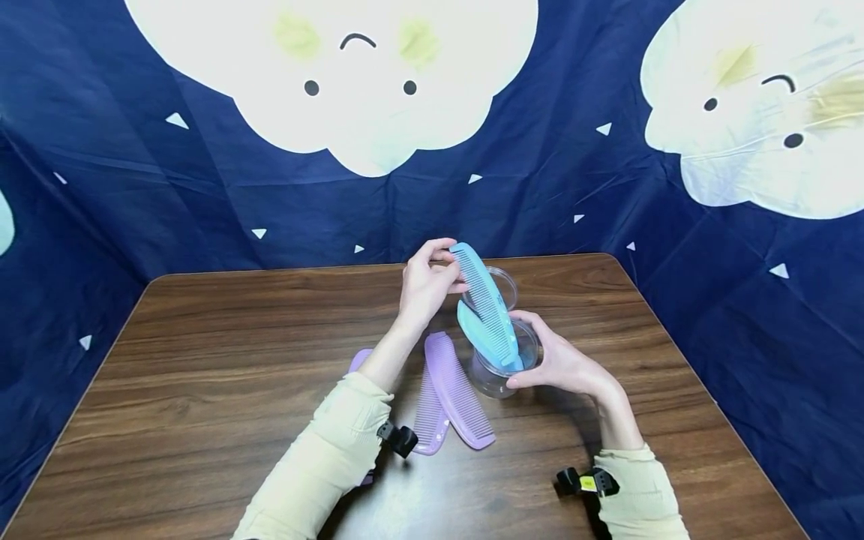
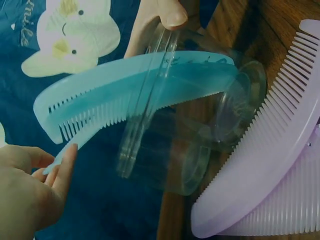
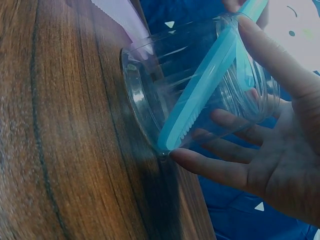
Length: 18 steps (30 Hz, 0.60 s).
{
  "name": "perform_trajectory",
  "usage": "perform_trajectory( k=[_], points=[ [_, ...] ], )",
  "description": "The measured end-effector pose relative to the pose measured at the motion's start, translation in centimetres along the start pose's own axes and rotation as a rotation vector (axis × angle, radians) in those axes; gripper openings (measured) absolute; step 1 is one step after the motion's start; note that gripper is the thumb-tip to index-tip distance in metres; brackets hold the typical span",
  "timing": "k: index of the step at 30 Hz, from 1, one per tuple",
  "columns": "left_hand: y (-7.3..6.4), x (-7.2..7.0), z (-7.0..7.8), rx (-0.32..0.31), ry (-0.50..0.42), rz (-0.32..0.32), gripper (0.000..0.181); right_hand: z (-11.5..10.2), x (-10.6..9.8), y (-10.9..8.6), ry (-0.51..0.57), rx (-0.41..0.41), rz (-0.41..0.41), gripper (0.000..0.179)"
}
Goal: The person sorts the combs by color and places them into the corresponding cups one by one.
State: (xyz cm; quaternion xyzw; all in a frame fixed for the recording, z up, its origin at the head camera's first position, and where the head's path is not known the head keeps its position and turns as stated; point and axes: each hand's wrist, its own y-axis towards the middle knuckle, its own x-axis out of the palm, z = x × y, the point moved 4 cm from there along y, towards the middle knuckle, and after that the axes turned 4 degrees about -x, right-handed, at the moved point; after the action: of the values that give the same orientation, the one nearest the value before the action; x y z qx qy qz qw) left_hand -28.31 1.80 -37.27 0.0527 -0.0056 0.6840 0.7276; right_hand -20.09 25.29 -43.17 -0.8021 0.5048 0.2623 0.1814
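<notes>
My left hand (image 1: 427,281) pinches the upper end of a light-blue comb (image 1: 484,304), which slants down into the mouth of a clear plastic jar (image 1: 491,384). More blue comb (image 1: 472,327) leans in the same jar, its end sticking out past the rim. Fingers and thumb of my right hand (image 1: 563,360) grip the jar's side near the rim. Through the jar wall (image 3: 172,55) in the right wrist view, a blue comb (image 3: 202,85) reaches the bottom. Just left of the jar, a purple comb (image 1: 459,390) lies across another purple comb (image 1: 430,416).
Behind the jar stands a second clear container (image 1: 511,289), partly hidden by the blue combs. Another purple piece (image 1: 360,359) shows beside my left forearm. All this is on a brown wooden table (image 1: 223,390) with dark blue cloud-print cloth (image 1: 324,202) behind it.
</notes>
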Motion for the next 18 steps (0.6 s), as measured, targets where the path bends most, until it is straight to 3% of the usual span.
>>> perform_trajectory(
  k=[8,13,18],
  points=[
    [-1.5,0.6,1.9,0.178,0.145,0.02,0.04,0.2,0.0,0.1,-0.028,0.031,-0.007,0.107],
    [-2.8,0.8,2.8,0.299,0.301,0.025,0.043,0.0,-0.1,0.1,-0.029,0.025,-0.008,0.106],
    [-4.3,1.0,3.4,0.367,0.401,0.016,0.041,-0.2,0.0,0.1,-0.015,0.011,-0.001,0.106]
  ],
)
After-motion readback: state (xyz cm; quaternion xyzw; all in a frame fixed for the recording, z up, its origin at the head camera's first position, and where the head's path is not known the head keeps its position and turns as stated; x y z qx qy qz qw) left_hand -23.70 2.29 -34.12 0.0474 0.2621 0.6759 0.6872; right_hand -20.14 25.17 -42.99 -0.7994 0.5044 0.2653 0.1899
